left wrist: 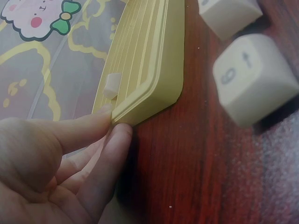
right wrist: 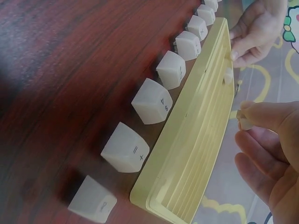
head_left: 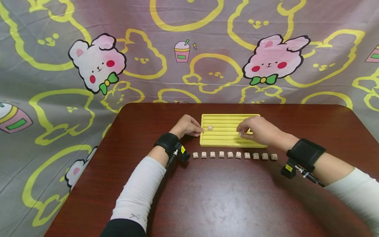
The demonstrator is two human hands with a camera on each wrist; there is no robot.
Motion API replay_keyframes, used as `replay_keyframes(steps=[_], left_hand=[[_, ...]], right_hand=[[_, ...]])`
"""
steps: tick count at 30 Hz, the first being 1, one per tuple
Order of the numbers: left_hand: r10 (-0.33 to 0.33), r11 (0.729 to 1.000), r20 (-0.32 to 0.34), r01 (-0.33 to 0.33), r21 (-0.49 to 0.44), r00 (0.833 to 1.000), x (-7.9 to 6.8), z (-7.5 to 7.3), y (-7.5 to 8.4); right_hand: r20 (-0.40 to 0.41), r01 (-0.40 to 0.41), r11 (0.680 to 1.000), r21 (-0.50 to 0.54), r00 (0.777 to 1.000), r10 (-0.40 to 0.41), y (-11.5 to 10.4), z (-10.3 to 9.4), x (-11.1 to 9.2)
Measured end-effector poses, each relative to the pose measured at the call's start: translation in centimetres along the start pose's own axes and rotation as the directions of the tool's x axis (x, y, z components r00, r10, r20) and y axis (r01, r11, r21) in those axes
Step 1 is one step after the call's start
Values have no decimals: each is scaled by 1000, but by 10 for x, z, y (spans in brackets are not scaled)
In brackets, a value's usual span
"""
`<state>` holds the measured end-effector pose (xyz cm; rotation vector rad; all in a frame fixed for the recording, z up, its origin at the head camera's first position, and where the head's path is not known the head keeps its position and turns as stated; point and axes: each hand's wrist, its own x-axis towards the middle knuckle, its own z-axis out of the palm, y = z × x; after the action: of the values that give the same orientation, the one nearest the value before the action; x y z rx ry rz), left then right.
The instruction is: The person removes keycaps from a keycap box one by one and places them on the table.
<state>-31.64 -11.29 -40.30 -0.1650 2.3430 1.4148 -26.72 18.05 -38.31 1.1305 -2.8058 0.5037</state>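
Observation:
A yellow ridged tray point(head_left: 228, 143) lies on the table. My left hand point(head_left: 188, 126) pinches its left edge, the thumb over the rim and a finger against the outer wall, as the left wrist view shows. One white keycap point(head_left: 210, 127) sits among the ridges near that end. Over the right part of the tray, my right hand point(head_left: 258, 129) pinches another white keycap point(right wrist: 245, 122) between thumb and fingertip. The right wrist view shows this keycap above the tray, its legend not readable.
A row of several white keycaps point(head_left: 221, 154) lies on the brown table point(head_left: 219, 197) along the tray's near side. One keycap point(left wrist: 239, 70) shows a 6 and an arrow-like mark. Behind the table hangs a cartoon-print cloth point(head_left: 213, 42).

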Motion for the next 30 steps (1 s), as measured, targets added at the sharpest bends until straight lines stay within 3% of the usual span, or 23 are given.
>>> replay_keyframes(steps=[13, 30], left_hand=[[8, 1000, -2, -8, 4, 1000, -1, 2, 0], [-8, 1000, 12, 8, -1, 1000, 0, 0, -1]], right_hand=[[-13, 23, 999, -34, 1000, -24, -5, -11, -21], [-58, -19, 1000, -13, 998, 18, 3, -19, -55]])
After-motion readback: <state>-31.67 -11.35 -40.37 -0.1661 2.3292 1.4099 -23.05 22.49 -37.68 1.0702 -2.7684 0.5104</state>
